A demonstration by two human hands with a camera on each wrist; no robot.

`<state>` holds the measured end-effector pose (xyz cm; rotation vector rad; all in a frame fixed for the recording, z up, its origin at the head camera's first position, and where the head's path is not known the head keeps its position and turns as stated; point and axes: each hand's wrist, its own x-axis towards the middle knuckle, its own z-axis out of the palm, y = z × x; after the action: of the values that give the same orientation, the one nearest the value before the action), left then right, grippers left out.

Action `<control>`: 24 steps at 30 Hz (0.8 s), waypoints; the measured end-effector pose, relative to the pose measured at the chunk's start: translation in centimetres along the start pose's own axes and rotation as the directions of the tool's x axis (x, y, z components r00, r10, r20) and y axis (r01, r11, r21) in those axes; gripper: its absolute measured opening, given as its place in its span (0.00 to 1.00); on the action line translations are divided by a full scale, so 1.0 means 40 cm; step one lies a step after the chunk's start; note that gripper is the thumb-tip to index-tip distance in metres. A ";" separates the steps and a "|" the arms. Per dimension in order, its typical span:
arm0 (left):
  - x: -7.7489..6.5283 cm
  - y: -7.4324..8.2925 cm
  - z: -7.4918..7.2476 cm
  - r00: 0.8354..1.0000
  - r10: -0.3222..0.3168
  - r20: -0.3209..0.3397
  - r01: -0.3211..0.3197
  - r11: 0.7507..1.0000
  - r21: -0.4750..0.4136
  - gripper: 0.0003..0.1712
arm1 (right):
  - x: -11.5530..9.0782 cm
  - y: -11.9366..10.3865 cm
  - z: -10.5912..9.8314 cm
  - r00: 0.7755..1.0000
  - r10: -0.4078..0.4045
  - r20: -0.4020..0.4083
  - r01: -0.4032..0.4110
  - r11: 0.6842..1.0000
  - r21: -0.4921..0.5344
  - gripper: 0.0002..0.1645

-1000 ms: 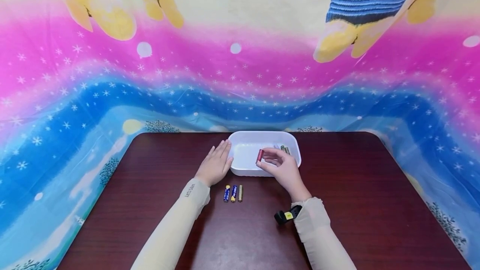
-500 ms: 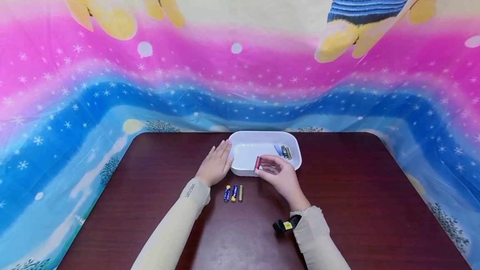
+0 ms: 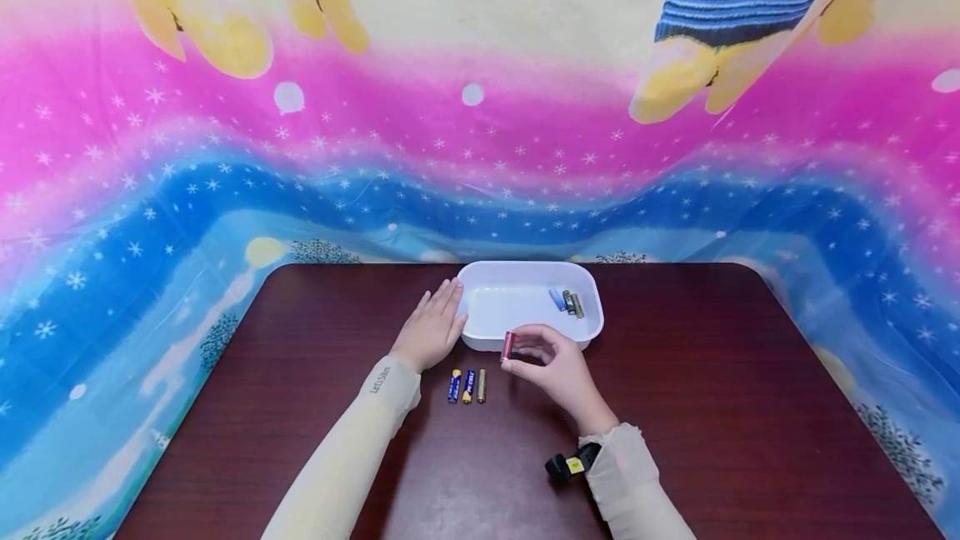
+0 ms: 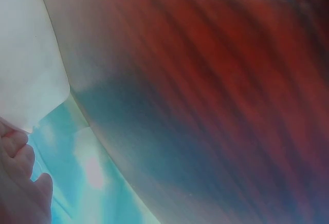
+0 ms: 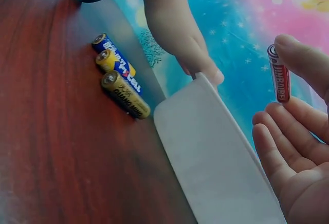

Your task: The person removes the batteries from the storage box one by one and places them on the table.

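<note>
My right hand (image 3: 551,365) pinches a red battery (image 3: 507,346) by its ends between thumb and fingers, just in front of the white plastic tub (image 3: 480,340). The right wrist view shows the red battery (image 5: 280,75) with lettering along its side. With straight fingers, my left hand (image 3: 433,327) rests against the tub's left side. Two blue-and-yellow batteries (image 3: 454,387) and a gold battery (image 3: 482,387) lie in a row on the table before the tub. Inside the tub, at its right end, are a gold battery (image 3: 577,305), a dark one beside it and a light blue item (image 3: 557,299).
The dark red-brown wooden table (image 3: 720,390) reaches back to a patterned cloth backdrop (image 3: 480,148). A black wrist strap with a yellow label (image 3: 574,465) sits on the right wrist.
My right hand has drawn back from over the tub toward the table's front, carrying the red battery down and slightly left. The left hand has stayed put.
</note>
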<state>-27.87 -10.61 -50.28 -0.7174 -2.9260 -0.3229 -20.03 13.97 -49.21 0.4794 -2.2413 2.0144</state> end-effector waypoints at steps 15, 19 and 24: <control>0.002 0.000 -0.002 1.000 0.001 0.016 -0.001 1.000 0.004 0.37 | -0.023 0.040 0.016 0.996 0.057 0.073 -0.056 0.998 -0.021 0.29; 0.003 -0.001 -0.003 1.000 -0.004 0.015 0.004 1.000 0.009 0.37 | -0.022 0.056 0.017 0.991 0.096 0.089 -0.094 0.995 -0.026 0.28; 0.003 0.000 -0.005 1.000 -0.008 0.028 0.008 1.000 -0.002 0.37 | -0.024 0.062 0.020 0.988 0.125 0.095 -0.125 0.992 -0.010 0.28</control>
<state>-27.97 -10.59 -50.05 -0.7162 -2.9565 -0.3187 -19.74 13.54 -51.94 0.4546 -2.3878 2.0873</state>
